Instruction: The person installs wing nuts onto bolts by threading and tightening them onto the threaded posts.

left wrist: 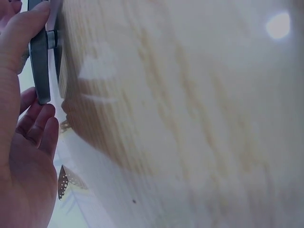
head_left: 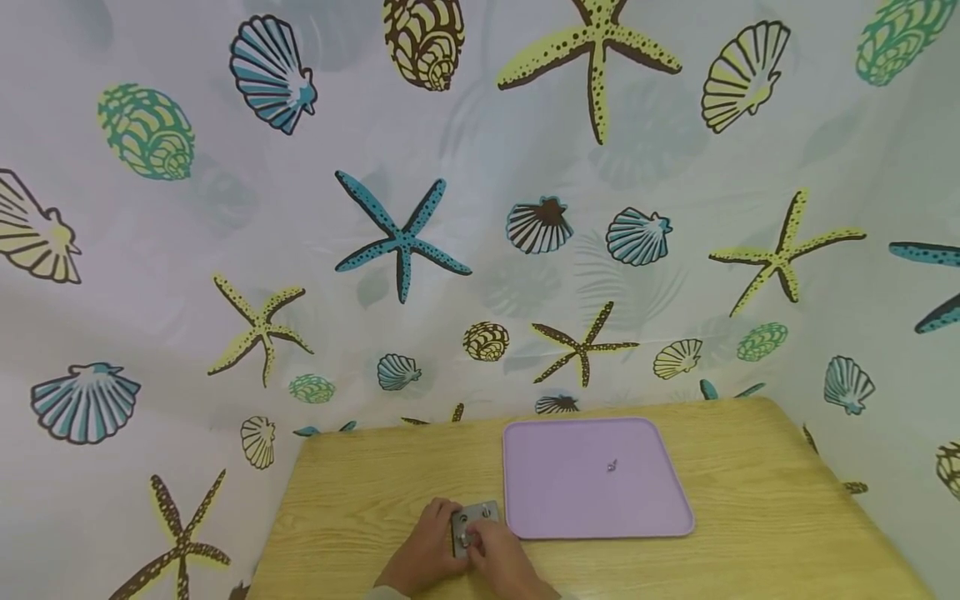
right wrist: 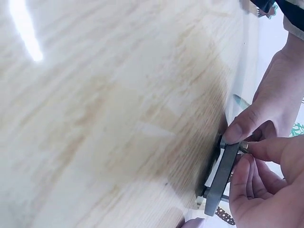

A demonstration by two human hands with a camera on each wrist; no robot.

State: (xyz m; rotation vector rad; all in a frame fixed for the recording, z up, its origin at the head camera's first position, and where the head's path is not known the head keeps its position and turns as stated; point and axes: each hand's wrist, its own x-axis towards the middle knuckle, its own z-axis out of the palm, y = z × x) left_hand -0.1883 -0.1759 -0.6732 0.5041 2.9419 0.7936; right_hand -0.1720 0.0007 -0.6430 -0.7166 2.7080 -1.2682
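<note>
A grey metal plate [head_left: 474, 508] with holes and bolts sits near the table's front, left of the tray. My left hand [head_left: 431, 543] grips it from the left; the left wrist view has the thumb on one face of the plate [left wrist: 42, 69] and fingers at its lower end. My right hand [head_left: 504, 558] pinches a small metal fastener [right wrist: 243, 147] at the plate's upper face, close to the left thumb. Dark bolt heads [right wrist: 204, 191] show under the plate, between it and the tabletop. A threaded bolt end [right wrist: 225, 197] pokes out of the other face.
A lilac tray [head_left: 600, 533] lies right of the hands, with a small metal piece [head_left: 612, 467] on it. The wooden table [head_left: 360, 475] is bordered by a white curtain [head_left: 450, 167] printed with shells and starfish.
</note>
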